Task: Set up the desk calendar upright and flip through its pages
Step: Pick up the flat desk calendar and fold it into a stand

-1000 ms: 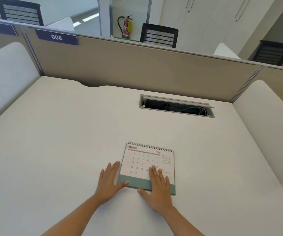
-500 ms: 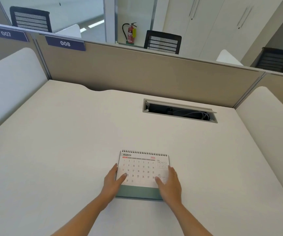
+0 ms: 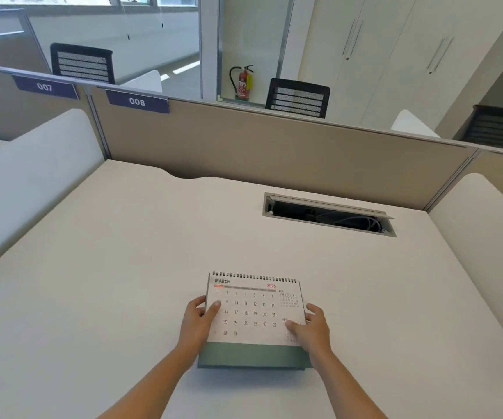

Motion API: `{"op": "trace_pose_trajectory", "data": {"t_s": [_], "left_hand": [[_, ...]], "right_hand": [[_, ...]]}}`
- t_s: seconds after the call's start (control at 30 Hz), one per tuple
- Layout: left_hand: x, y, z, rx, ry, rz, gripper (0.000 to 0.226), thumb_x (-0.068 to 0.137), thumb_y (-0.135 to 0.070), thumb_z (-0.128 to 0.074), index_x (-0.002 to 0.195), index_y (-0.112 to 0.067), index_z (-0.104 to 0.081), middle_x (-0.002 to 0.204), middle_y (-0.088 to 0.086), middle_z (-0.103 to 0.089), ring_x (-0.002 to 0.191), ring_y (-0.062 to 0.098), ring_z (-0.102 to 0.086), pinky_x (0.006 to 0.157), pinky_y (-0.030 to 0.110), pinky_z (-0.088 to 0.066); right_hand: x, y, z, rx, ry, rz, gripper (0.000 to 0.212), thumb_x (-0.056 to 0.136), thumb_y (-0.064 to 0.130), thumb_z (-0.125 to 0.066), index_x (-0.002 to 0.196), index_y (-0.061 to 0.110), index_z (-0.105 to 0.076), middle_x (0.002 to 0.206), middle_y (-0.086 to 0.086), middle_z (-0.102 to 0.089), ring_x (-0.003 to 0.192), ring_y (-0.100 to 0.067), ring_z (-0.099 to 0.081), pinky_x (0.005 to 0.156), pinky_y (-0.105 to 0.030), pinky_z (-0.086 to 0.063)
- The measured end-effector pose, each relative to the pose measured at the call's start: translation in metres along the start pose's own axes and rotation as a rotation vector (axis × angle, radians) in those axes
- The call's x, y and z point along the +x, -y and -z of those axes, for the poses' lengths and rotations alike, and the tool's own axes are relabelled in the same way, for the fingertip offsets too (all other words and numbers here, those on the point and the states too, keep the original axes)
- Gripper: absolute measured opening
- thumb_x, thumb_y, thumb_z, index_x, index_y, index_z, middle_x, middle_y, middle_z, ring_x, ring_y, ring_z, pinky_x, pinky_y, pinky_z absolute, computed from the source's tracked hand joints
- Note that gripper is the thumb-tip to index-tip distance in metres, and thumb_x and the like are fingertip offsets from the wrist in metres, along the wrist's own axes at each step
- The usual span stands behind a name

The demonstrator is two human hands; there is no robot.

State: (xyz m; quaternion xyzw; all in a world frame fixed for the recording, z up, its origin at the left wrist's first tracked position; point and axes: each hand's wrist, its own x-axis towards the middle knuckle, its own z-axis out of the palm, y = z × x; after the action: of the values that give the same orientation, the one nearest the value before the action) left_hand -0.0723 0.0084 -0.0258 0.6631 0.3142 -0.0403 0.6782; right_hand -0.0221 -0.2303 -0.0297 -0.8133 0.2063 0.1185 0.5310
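Note:
A spiral-bound desk calendar (image 3: 251, 313) showing the MARCH page, with a green base strip along its near edge, is tilted up off the white desk (image 3: 123, 267), its coil edge raised and facing away from me. My left hand (image 3: 198, 323) grips its left edge, thumb on the page. On the opposite side, my right hand (image 3: 312, 331) holds the right edge with the thumb pressed on the page's lower right corner.
An open cable slot (image 3: 328, 213) with wires inside is cut into the desk behind the calendar. Beige partitions (image 3: 274, 146) wall off the back; rounded white dividers (image 3: 26, 176) flank both sides. Black chairs and a fire extinguisher (image 3: 243, 83) stand beyond.
Both hands went from lying flat on the calendar's near edge to gripping its two sides. The calendar lay flat on the desk before; now its coil edge is lifted.

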Motion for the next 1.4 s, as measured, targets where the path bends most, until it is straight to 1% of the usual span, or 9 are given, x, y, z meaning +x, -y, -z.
{"op": "trace_pose_trajectory", "data": {"t_s": [0.17, 0.4, 0.53, 0.63, 0.73, 0.83, 1.1, 1.33, 1.4], "left_hand": [[-0.001, -0.027, 0.010, -0.020, -0.099, -0.097, 0.042, 0.093, -0.054, -0.046, 0.122, -0.024, -0.042, 0.101, -0.001, -0.068, 0.088, 0.019, -0.069, 0.067, 0.037, -0.055], [-0.011, -0.058, 0.023, -0.055, -0.180, -0.182, 0.059, 0.088, -0.074, -0.020, 0.108, -0.037, -0.061, 0.111, -0.003, -0.067, 0.112, 0.026, -0.056, 0.100, 0.047, -0.043], [-0.020, -0.066, 0.027, 0.015, -0.221, -0.185, 0.042, 0.089, -0.073, -0.020, 0.088, -0.052, -0.057, 0.094, -0.020, -0.063, 0.100, 0.019, -0.055, 0.086, 0.032, -0.037], [-0.022, -0.058, 0.028, 0.029, -0.195, -0.264, 0.051, 0.088, -0.073, -0.025, 0.103, -0.041, -0.062, 0.101, -0.014, -0.068, 0.099, 0.009, -0.060, 0.073, 0.023, -0.043], [-0.023, -0.051, 0.026, 0.072, -0.207, -0.292, 0.051, 0.090, -0.071, -0.024, 0.108, -0.036, -0.058, 0.100, -0.012, -0.069, 0.096, 0.012, -0.062, 0.070, 0.026, -0.045], [-0.026, -0.050, 0.023, 0.089, -0.207, -0.289, 0.050, 0.090, -0.071, -0.022, 0.102, -0.035, -0.054, 0.096, -0.010, -0.069, 0.091, 0.014, -0.062, 0.069, 0.029, -0.045], [-0.040, -0.039, 0.006, 0.109, -0.251, -0.295, 0.047, 0.088, -0.070, -0.016, 0.101, -0.037, -0.047, 0.092, -0.014, -0.068, 0.083, 0.009, -0.062, 0.065, 0.026, -0.043], [-0.064, -0.027, -0.025, 0.022, -0.103, -0.282, 0.035, 0.087, -0.067, -0.024, 0.122, -0.062, -0.030, 0.122, -0.032, -0.049, 0.106, -0.018, -0.049, 0.089, 0.016, -0.036], [-0.068, -0.022, -0.034, 0.054, -0.083, -0.302, 0.053, 0.090, -0.068, -0.023, 0.141, -0.054, -0.021, 0.143, -0.027, -0.038, 0.134, -0.008, -0.035, 0.107, 0.020, -0.024]], "right_hand": [[0.006, 0.035, -0.005, -0.005, 0.104, 0.146, 0.049, 0.075, 0.000, -0.075, 0.115, 0.018, -0.053, 0.109, 0.000, -0.062, 0.097, -0.022, -0.064, 0.075, -0.036, -0.059], [0.015, 0.068, -0.015, 0.006, 0.118, 0.376, 0.042, 0.080, -0.005, -0.067, 0.095, 0.032, -0.052, 0.103, 0.010, -0.064, 0.099, -0.011, -0.061, 0.058, -0.012, -0.051], [0.018, 0.070, -0.020, 0.033, 0.151, 0.414, 0.050, 0.081, -0.003, -0.068, 0.097, 0.041, -0.052, 0.104, 0.013, -0.064, 0.101, -0.010, -0.060, 0.068, -0.014, -0.049], [0.019, 0.065, -0.025, 0.043, 0.208, 0.403, 0.052, 0.082, 0.001, -0.070, 0.101, 0.044, -0.047, 0.109, 0.019, -0.059, 0.103, -0.007, -0.056, 0.071, -0.011, -0.047], [0.014, 0.067, -0.033, 0.061, 0.237, 0.404, 0.060, 0.082, 0.006, -0.072, 0.116, 0.042, -0.037, 0.119, 0.022, -0.046, 0.113, -0.005, -0.048, 0.078, -0.003, -0.044], [0.006, 0.069, -0.046, 0.041, 0.254, 0.406, 0.099, 0.081, 0.011, -0.075, 0.149, 0.025, -0.006, 0.145, 0.012, -0.021, 0.134, -0.007, -0.026, 0.110, -0.024, -0.029], [-0.033, 0.040, -0.089, -0.187, 0.414, 0.575, 0.132, 0.066, 0.055, -0.077, 0.140, 0.043, 0.032, 0.153, 0.021, 0.032, 0.143, 0.003, 0.017, 0.119, -0.031, -0.005], [-0.047, 0.038, -0.106, -0.154, 0.594, 0.533, 0.116, 0.071, 0.071, -0.065, 0.137, 0.053, 0.029, 0.158, 0.022, -0.014, 0.135, 0.016, -0.023, 0.105, -0.006, -0.027], [-0.043, 0.041, -0.104, -0.220, 0.583, 0.563, 0.109, 0.077, 0.069, -0.059, 0.138, 0.052, 0.029, 0.155, 0.018, -0.028, 0.130, 0.008, -0.040, 0.107, -0.021, -0.036]]}}
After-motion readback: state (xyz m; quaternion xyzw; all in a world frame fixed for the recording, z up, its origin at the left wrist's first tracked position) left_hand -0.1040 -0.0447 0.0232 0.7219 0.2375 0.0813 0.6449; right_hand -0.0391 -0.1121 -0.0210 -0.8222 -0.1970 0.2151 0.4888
